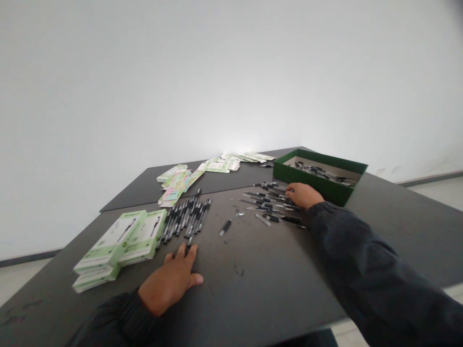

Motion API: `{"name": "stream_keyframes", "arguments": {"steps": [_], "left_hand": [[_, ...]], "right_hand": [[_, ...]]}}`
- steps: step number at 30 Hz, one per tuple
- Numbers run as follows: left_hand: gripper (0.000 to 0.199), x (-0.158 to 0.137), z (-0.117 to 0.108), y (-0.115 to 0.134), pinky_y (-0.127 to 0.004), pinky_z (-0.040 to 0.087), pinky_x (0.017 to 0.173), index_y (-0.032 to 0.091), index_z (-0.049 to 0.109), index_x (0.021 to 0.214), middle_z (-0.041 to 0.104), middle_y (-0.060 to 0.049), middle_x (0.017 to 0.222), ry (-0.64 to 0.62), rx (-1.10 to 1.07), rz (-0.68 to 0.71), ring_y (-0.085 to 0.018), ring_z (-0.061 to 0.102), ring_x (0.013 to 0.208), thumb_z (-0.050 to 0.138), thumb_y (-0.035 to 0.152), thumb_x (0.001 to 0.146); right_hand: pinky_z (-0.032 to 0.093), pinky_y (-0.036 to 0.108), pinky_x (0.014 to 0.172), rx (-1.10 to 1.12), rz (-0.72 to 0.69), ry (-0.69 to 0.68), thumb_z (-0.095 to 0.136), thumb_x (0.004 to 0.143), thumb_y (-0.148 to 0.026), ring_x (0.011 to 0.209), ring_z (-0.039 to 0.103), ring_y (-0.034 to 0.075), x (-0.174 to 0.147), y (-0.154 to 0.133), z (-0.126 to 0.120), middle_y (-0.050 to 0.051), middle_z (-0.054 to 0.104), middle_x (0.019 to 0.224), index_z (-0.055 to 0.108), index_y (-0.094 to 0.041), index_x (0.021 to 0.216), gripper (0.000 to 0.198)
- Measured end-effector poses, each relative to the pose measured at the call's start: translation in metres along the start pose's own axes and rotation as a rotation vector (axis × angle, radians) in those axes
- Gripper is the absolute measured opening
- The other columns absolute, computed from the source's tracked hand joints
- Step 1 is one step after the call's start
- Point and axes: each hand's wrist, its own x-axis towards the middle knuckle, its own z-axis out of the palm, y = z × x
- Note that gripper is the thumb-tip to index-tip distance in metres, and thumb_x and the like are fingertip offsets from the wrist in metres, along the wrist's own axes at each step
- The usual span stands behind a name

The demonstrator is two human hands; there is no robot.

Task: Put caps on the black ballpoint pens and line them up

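My left hand rests on the dark table with its fingers spread, fingertips just below a row of capped black pens. It holds nothing. At the right, my right hand is curled over a loose pile of pens and pen parts, its fingertips pinched on a dark pen that is mostly hidden. A short black pen cap lies alone between the two groups. Beyond my right hand stands a green open box with many pens and pen parts inside.
White-and-green pen boxes are stacked on the left of the table. Flattened or opened cartons lie behind the pen row, with more cartons along the back edge. Small clear scraps lie mid-table. A white wall rises behind.
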Motion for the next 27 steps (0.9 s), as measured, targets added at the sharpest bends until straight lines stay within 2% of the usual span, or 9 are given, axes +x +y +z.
{"name": "stream_keyframes", "arguments": {"steps": [3,6,11,19,27], "left_hand": [[0.069,-0.002,-0.004,0.005,-0.052,0.030,0.102,0.011,0.034,0.143,0.031,-0.024,0.147,-0.038,0.011,-0.026,-0.038,0.030,0.132,0.051,0.030,0.078],[0.070,-0.004,-0.006,0.008,-0.050,0.030,0.102,0.010,0.033,0.143,0.030,-0.025,0.147,-0.059,0.031,-0.043,-0.039,0.031,0.132,0.050,0.029,0.078],[0.071,-0.002,-0.003,0.006,-0.051,0.031,0.101,0.012,0.033,0.143,0.032,-0.024,0.147,-0.034,-0.003,-0.047,-0.039,0.034,0.130,0.051,0.029,0.076],[0.070,-0.005,-0.009,0.013,-0.049,0.031,0.101,0.008,0.032,0.143,0.029,-0.027,0.147,-0.080,0.011,-0.079,-0.039,0.032,0.132,0.050,0.027,0.078],[0.066,-0.004,-0.002,0.004,-0.049,0.032,0.101,0.011,0.036,0.142,0.036,-0.024,0.145,-0.036,0.024,-0.042,-0.037,0.036,0.130,0.048,0.026,0.079]], "right_hand": [[0.040,0.028,0.072,-0.009,0.013,0.074,0.044,0.084,-0.036,0.088,0.061,0.021,-0.002,-0.009,-0.004,0.009,0.069,0.098,0.067,-0.021,0.101,0.033],[0.038,0.027,0.068,-0.047,-0.043,0.109,0.043,0.085,-0.035,0.083,0.060,0.020,-0.004,-0.024,-0.004,0.008,0.069,0.092,0.066,-0.021,0.095,0.029],[0.037,0.026,0.068,-0.142,-0.168,0.036,0.045,0.085,-0.032,0.083,0.060,0.020,-0.003,-0.045,0.003,0.009,0.068,0.090,0.066,-0.019,0.088,0.025],[0.040,0.027,0.071,-0.185,-0.212,-0.015,0.044,0.085,-0.027,0.085,0.061,0.020,0.003,-0.055,0.010,0.012,0.068,0.094,0.066,-0.016,0.087,0.025],[0.040,0.027,0.073,-0.198,-0.213,-0.011,0.047,0.086,-0.029,0.087,0.061,0.020,0.004,-0.055,0.008,0.014,0.066,0.096,0.065,-0.014,0.087,0.023]]}}
